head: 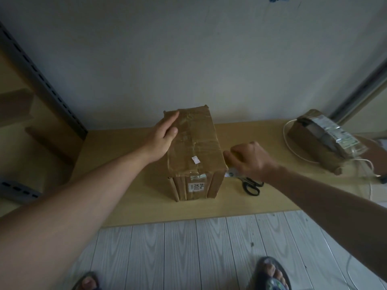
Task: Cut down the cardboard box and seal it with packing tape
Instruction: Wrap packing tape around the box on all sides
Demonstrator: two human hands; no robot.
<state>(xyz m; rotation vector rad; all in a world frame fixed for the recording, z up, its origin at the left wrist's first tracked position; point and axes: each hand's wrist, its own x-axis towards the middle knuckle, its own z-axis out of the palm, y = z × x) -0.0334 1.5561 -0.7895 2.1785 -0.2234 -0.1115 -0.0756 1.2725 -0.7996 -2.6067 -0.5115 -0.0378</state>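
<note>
We lay our left hand (165,135) flat on the taped cardboard box (194,155) on the table (125,206). Our right hand (249,160) curls at its right edge, grip unclear, above black scissors (252,186).

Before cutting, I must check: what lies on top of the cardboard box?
The left hand rests flat on the cardboard box, beside old tape and a small white sticker. What the palm covers, and the inside, cannot be seen.
</note>
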